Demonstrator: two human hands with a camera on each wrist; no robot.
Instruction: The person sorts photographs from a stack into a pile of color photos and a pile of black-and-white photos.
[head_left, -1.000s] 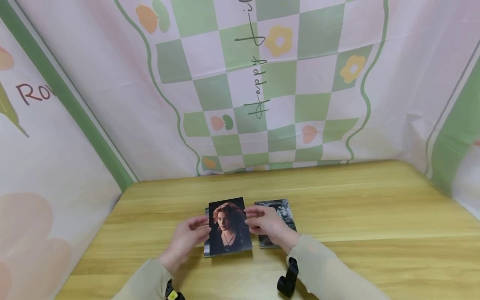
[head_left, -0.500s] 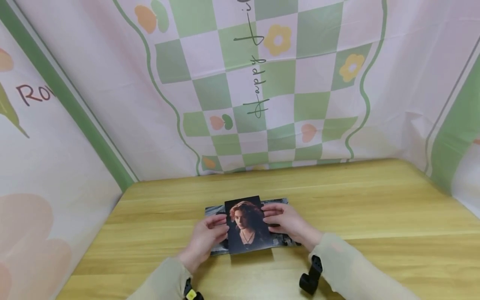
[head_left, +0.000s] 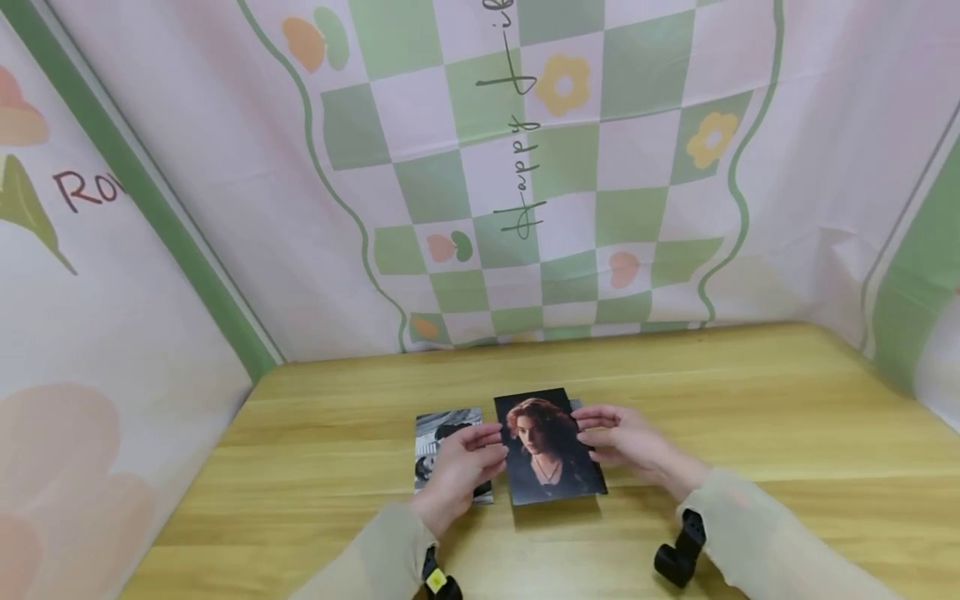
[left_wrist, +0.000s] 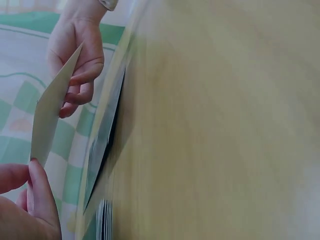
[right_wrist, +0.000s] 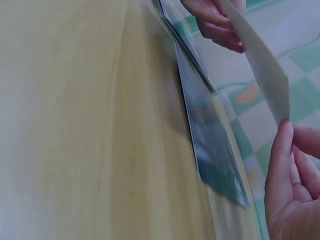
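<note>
Both hands hold one portrait photo (head_left: pixel 551 447) by its side edges, lifted off the table (head_left: pixel 750 417) and tilted up toward the person. Starting at the left, a black-and-white photo (head_left: pixel 438 433) lies flat on the wood, partly under the left hand (head_left: pixel 461 471), whose thumb and fingers pinch the portrait's left edge; the left wrist view shows the thumb (left_wrist: pixel 42 187) against the white back of the sheet. The portrait hangs over a second flat photo (right_wrist: pixel 215 150), which the head view shows only as a sliver at its upper right corner, but which lies plain on the wood in the right wrist view. The right hand (head_left: pixel 633 442) pinches the right edge, fingers curled behind.

Judging by this, the portrait is carried but not yet laid down: it has no contact with the table, and setting it flat is what remains.
</note>
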